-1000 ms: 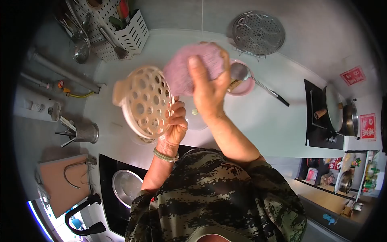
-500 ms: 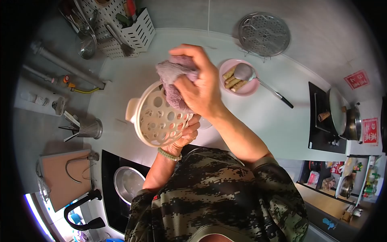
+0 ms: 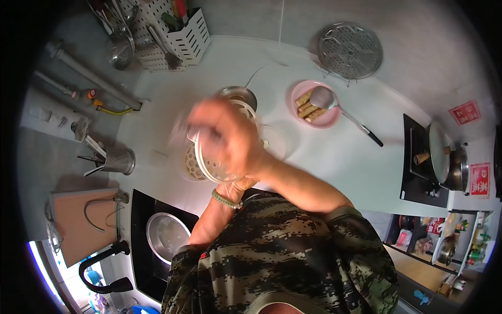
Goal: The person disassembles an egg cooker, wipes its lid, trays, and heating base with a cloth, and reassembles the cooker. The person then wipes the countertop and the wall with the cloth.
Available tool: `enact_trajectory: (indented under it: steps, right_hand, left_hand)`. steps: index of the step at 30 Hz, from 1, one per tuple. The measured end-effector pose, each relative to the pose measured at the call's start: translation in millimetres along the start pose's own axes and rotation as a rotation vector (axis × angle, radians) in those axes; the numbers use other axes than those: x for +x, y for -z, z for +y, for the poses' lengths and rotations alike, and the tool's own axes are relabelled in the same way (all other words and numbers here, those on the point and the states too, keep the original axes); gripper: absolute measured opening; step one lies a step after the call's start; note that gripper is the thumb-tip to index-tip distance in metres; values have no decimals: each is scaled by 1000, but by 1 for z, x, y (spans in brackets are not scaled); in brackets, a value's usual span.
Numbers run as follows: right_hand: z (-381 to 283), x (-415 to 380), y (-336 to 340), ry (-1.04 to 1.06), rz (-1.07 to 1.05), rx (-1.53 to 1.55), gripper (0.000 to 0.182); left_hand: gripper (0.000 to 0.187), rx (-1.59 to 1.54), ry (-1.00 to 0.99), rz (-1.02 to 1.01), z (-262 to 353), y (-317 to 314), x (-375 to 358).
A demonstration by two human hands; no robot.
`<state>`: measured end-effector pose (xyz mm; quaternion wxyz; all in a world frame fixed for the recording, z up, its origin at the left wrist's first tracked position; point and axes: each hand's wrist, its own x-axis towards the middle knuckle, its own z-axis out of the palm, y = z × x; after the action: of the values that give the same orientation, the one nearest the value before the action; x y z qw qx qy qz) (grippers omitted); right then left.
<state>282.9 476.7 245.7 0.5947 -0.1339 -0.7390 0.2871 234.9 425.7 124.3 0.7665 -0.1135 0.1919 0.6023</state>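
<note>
My left hand (image 3: 241,184), with a braided bracelet at its wrist, grips the underside of a cream plastic strainer basket (image 3: 200,166) with round holes, held tilted above the counter. My right hand (image 3: 225,136) is smeared by motion in front of the basket and covers much of it. A greyish-purple cloth (image 3: 183,130) shows as a blur at its fingers. Below the basket, a second perforated piece (image 3: 192,163) lies on the counter, partly hidden. Behind my right hand sits a metal bowl or ladle (image 3: 238,95); a clear dish (image 3: 276,141) is beside my right forearm.
A pink plate (image 3: 319,123) holds several rolled pieces and a spatula (image 3: 361,125). A steel steamer rack (image 3: 350,51) leans against the wall. At right stand a stove (image 3: 410,178) and pan (image 3: 438,152). The sink at lower left has a metal bowl (image 3: 167,238); a utensil cup (image 3: 121,160) stands above it.
My right hand and the cloth have swept left and down across the basket. The basket has turned and shifted right, uncovering the perforated piece and the metal bowl or ladle. The view has shifted slightly.
</note>
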Motion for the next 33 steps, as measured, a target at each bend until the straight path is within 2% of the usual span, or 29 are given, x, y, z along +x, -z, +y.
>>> enact_trajectory:
  steps: [1, 2, 3, 4, 5, 6, 7, 8, 10, 11, 13, 14, 15, 16, 18, 20, 21, 22, 24, 25, 27, 29, 30, 32, 33]
  right_hand:
    - [-18, -13, -6, 160, -219, -109, 25]
    - [-14, -43, -22, 226, -262, 14, 26]
    - [-16, -54, -29, 350, -391, -30, 31]
    - [-12, -59, -28, 394, -325, 33, 21]
    - [-1, -56, -21, 318, -288, -15, 22]
    - [14, -49, -10, 241, -255, -63, 24]
    - [22, -31, 6, 64, -125, -166, 27]
    - [30, -13, 22, -110, 9, -271, 29]
    - [56, 1, 36, -207, 171, -314, 30]
    - [52, -4, 34, -180, 148, -364, 26]
    - [29, -33, 16, -274, -21, -143, 27]
    - [14, -43, 12, -212, -173, -58, 28]
    - [7, -55, 8, -25, -251, -64, 27]
    - [5, -67, 5, 63, -310, -24, 27]
    - [-1, -77, 6, -21, -181, 156, 27]
    - [-2, -73, 5, 138, -149, 96, 28]
    - [-2, -68, 5, 218, -133, 60, 29]
    - [-3, -60, 1, 352, -155, -38, 33]
    - [1, -46, -5, 323, -212, -204, 22]
    - [9, -32, -1, 261, -156, -166, 34]
    - [13, -2, 9, 82, -75, -215, 40]
    - [19, 23, 18, -34, 34, -192, 36]
    - [21, 27, 20, -108, 94, -138, 34]
    - [18, 15, 13, 42, -63, -201, 26]
    - [18, -3, 3, 101, -119, -152, 25]
  left_hand:
    - [36, -52, 262, -312, 14, -1, 5]
    - [36, -102, 526, -625, 32, -1, 10]
    - [36, -115, 491, -576, 39, -3, 6]
    - [36, -129, 457, -524, 43, -4, 3]
    - [35, 400, 38, -423, 40, 2, -2]
    - [30, 140, 174, -260, 43, 20, 0]
    - [26, -135, 263, -70, 46, 37, 2]
    - [22, -41, 379, -616, 41, 20, 4]
    - [17, 20, 299, -724, 31, 29, 13]
    - [19, 0, 270, -532, 34, 32, 15]
    - [22, -54, 204, -144, 39, 35, 17]
    - [22, 223, -109, 184, 28, 18, 15]
    - [23, 183, -90, -8, 34, 9, 12]
    - [24, 144, -70, -201, 41, 3, 9]
    - [25, 117, -46, -381, 47, 3, 6]
    - [25, 139, -37, -358, 46, 7, 5]
    - [24, 96, 11, -306, 43, 8, 6]
    - [24, 112, -21, -234, 40, 6, 8]
    - [23, 148, -84, -86, 30, 0, 14]
    - [23, 166, -115, -8, 24, -2, 15]
    - [23, 199, -186, 144, 15, -7, 17]
    - [21, 225, -24, -131, 28, 31, 17]
    - [22, 135, 52, -252, 27, 37, 18]
    - [22, 29, -57, 13, 15, 10, 3]
    - [21, 93, -123, -1, 18, 1, -4]
